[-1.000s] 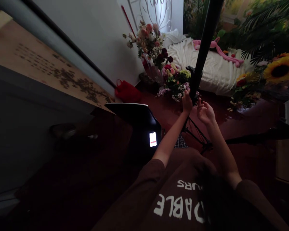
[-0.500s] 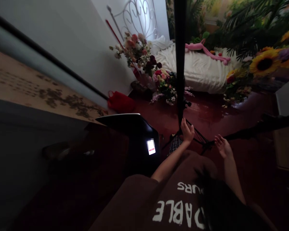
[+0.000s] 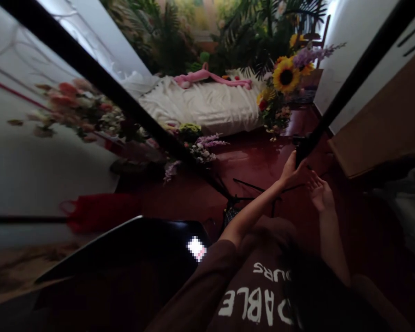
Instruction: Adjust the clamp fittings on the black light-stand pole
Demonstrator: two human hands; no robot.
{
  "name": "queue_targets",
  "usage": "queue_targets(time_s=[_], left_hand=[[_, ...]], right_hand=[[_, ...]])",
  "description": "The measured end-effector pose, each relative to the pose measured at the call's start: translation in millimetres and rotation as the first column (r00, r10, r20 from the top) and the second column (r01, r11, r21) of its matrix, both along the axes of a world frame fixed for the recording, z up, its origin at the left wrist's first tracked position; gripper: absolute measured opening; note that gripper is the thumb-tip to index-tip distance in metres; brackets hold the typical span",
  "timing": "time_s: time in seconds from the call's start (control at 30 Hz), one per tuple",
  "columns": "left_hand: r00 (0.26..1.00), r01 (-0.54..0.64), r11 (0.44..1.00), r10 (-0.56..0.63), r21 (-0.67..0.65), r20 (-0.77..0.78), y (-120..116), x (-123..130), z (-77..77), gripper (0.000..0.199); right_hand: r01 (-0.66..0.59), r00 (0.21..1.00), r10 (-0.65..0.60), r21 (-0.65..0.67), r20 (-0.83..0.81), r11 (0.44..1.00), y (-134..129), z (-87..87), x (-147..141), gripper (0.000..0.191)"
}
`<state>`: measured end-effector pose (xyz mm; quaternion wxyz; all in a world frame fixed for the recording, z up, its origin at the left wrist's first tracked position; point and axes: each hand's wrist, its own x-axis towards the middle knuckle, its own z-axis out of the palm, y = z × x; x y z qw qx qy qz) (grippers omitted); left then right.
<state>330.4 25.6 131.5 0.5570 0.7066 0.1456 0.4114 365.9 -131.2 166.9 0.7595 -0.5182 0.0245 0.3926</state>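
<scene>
The left hand (image 3: 290, 171) has its grip closed around the lower visible part of a black pole (image 3: 327, 119), thumb pointing up along it. The black pole slants away from that hand between one and two o'clock, and a dark fitting (image 3: 300, 139) sits on it just above the thumb. At the left hand's four o'clock is the right hand (image 3: 322, 192), its grip open, palm up, fingers loosely spread; whether its fingertips touch anything is too dark to tell.

Around the left hand, a sunflower (image 3: 285, 76) stands at twelve o'clock and a brown panel (image 3: 380, 127) at about two. At ten o'clock, cream cloth (image 3: 207, 107) bears a pink plush toy (image 3: 212, 77). A second pole (image 3: 138, 110) leans toward ten o'clock from its foot on the reddish floor (image 3: 256, 161). A red bag (image 3: 102, 211) lies at nine o'clock, and a small lit screen (image 3: 196, 249) glows at eight, near the person's left sleeve (image 3: 207, 265).
</scene>
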Motion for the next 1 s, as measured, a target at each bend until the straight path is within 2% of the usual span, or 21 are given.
queue_targets(time_s=[0.1, 0.2, 0.4, 0.53, 0.73, 0.87, 1.0], left_hand=[[1.0, -0.01, 1.0, 0.01, -0.001, -0.03, -1.3, 9.7, -5.3, 0.046], [0.998, 0.011, 1.0, -0.011, -0.008, -0.058, 1.2, 7.2, -9.3, 0.039], [0.999, 0.013, 1.0, -0.013, 0.003, -0.048, 1.2, 4.3, -10.5, 0.035], [0.998, 0.019, 1.0, -0.017, 0.024, -0.059, 2.9, 6.3, -13.6, 0.035], [0.999, 0.001, 0.998, 0.001, 0.058, -0.039, 5.3, 7.8, -19.7, 0.04], [0.999, -0.016, 0.999, 0.019, 0.05, -0.049, 5.2, 8.7, -21.4, 0.042], [0.998, -0.041, 0.998, 0.043, 0.045, -0.049, 4.6, 8.8, -19.7, 0.041]], right_hand=[[0.008, 0.999, -0.007, 0.039, -0.033, 0.999, -3.2, 10.0, -3.9, 0.029], [0.012, 0.997, -0.007, 0.07, -0.078, 0.997, 0.0, 14.9, -4.0, 0.028], [-0.001, 0.996, 0.007, 0.072, -0.088, 0.997, 24.5, 15.0, 3.7, 0.015], [0.02, 0.999, -0.017, 0.078, -0.035, 0.997, 40.8, 13.7, 10.0, 0.014], [-0.009, 0.996, 0.009, 0.0, 0.083, 1.0, 43.6, 12.2, 20.0, 0.016], [-0.054, 0.997, 0.058, -0.072, 0.058, 0.996, 40.2, 11.9, 26.4, 0.015], [-0.069, 0.996, 0.073, -0.08, 0.054, 0.994, 39.4, 11.3, 27.9, 0.018]])
